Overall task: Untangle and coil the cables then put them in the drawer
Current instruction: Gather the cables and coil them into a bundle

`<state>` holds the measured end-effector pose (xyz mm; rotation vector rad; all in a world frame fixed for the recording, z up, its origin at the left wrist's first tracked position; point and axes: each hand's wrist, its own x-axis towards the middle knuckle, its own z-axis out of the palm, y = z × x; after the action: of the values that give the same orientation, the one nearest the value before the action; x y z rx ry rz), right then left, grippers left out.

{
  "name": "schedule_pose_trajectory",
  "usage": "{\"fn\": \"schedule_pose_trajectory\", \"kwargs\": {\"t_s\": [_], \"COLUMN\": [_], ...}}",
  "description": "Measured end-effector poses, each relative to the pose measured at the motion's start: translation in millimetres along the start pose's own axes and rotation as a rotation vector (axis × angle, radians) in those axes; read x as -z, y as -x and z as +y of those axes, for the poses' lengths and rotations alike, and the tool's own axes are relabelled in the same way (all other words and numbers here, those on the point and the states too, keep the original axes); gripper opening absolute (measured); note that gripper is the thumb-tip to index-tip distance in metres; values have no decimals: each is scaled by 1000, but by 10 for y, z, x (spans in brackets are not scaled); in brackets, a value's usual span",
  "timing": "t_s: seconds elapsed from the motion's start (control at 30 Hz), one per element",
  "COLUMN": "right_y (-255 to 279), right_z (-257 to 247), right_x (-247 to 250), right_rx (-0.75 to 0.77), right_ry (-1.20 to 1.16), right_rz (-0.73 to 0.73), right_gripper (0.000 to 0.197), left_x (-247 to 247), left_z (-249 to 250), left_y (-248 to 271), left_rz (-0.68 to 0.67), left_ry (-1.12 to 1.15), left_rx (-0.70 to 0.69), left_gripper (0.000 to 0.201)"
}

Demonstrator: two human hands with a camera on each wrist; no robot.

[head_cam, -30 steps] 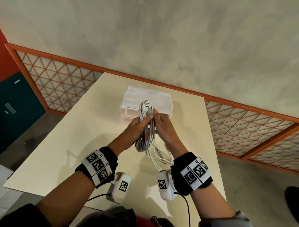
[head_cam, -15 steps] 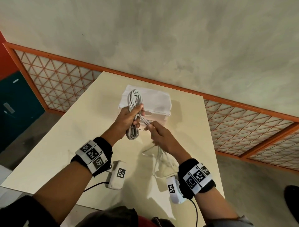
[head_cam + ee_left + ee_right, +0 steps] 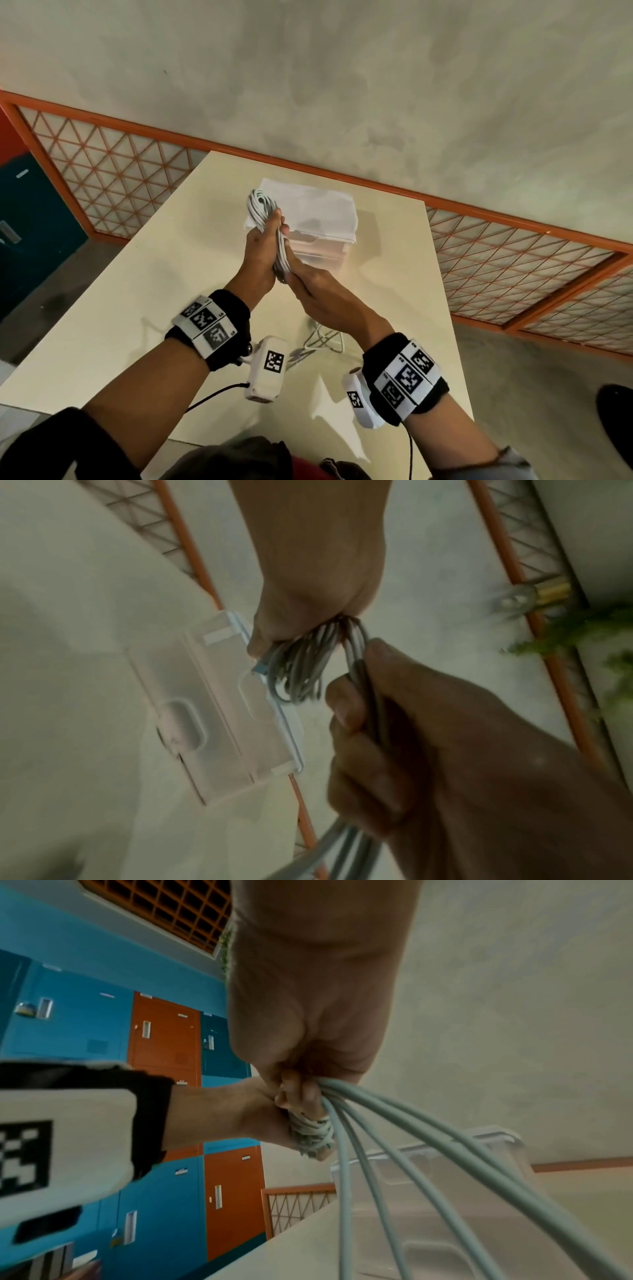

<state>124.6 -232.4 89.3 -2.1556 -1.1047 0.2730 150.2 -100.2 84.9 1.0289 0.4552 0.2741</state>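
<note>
Left hand: the left hand point(image 3: 262, 246) is raised above the table, fingers wrapped round the middle of a bundle of looped white cable point(image 3: 263, 212); the loops stick out past the fingertips on the far side.
Right hand: the right hand point(image 3: 317, 287) presses against the left from the right, its fingers closed on the same white cable at the near end of the bundle point(image 3: 310, 1134).
Hands together: the two hands touch, clamped on the one coil between them.
Loose cable: several strands point(image 3: 394, 1150) run from the right hand's grip down to the table, where slack lies near the wrists point(image 3: 325, 339).
Drawer unit: a small translucent white plastic drawer box point(image 3: 322, 229) sits on the far part of the table, just beyond the hands; its fronts with moulded handle recesses point(image 3: 219, 723) look closed.
Table: a pale cream rectangular tabletop point(image 3: 137, 291).
Surroundings: an orange lattice railing point(image 3: 113, 171) behind the table, and blue and orange lockers point(image 3: 164, 1042) to the left.
</note>
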Motion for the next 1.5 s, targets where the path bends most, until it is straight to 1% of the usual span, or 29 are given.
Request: {"fn": "schedule_pose_trajectory", "kwargs": {"t_s": [0.07, 0.17, 0.23, 0.33, 0.43, 0.53, 0.63, 0.67, 0.73, 0.8, 0.87, 0.97, 1.07, 1.13, 1.2, 1.27, 1.33, 1.37, 1.43, 1.5], "right_y": [-12, -8, 15, 35, 14, 27, 39, 41, 67, 127, 191, 237, 318, 374, 382, 340, 306, 294, 280, 255], "right_z": [-9, -20, -41, -60, -49, -55, -49, -39, -16, 4, -1, -10, 62, 111, 146, 167, 178, 179, 154, 90], "right_x": [-6, -52, -75, -38, 14, 37, 60, 52, 30, 27, 37, 67, 124, 170, 233, 313, 403, 441, 475, 491], "right_rx": [13, 17, 31, 65, 86, 95, 68, 48, 1, -94, -175, -199, -162, -149, -192, -265, -340, -377, -434, -447], "right_ry": [31, 28, 5, -16, -23, -42, -84, -87, -64, -39, -34, -24, -72, -204, -352, -409, -317, -227, -6, 184], "right_rz": [8, 95, 158, 235, 264, 249, 192, 156, 51, -99, -216, -303, -311, -246, -176, -95, -15, 0, -31, -60], "right_gripper": [55, 52, 50, 45, 41, 37, 32, 33, 43, 53, 57, 59, 60, 55, 47, 37, 20, 16, 27, 31], "left_x": [40, 47, 36, 38, 67, 78, 58, 55, 49, 32, 16, 31, 91, 127, 147, 164, 173, 174, 169, 147], "left_z": [0, 36, 62, 73, 45, 34, 45, 55, 81, 100, 94, 55, 70, 111, 135, 151, 158, 160, 161, 153], "left_y": [-1, 14, 45, 78, 87, 96, 108, 106, 93, 86, 102, 115, 60, 18, 7, 1, 10, 17, 36, 75], "left_rz": [-32, -26, 15, 101, 101, 60, 24, 20, 21, 6, -13, -1, 30, 17, -21, -81, -158, -194, -250, -283], "left_ry": [125, 193, 169, 55, -50, -109, -26, 26, 120, 188, 245, 284, 337, 354, 346, 316, 274, 251, 195, 138], "left_rx": [60, 60, 24, -35, -133, -171, -91, -54, 10, 61, 109, 155, 167, 164, 171, 187, 213, 221, 226, 221], "left_gripper": [27, 25, 25, 29, 37, 41, 34, 32, 30, 30, 31, 31, 32, 32, 31, 31, 31, 31, 30, 30]}}
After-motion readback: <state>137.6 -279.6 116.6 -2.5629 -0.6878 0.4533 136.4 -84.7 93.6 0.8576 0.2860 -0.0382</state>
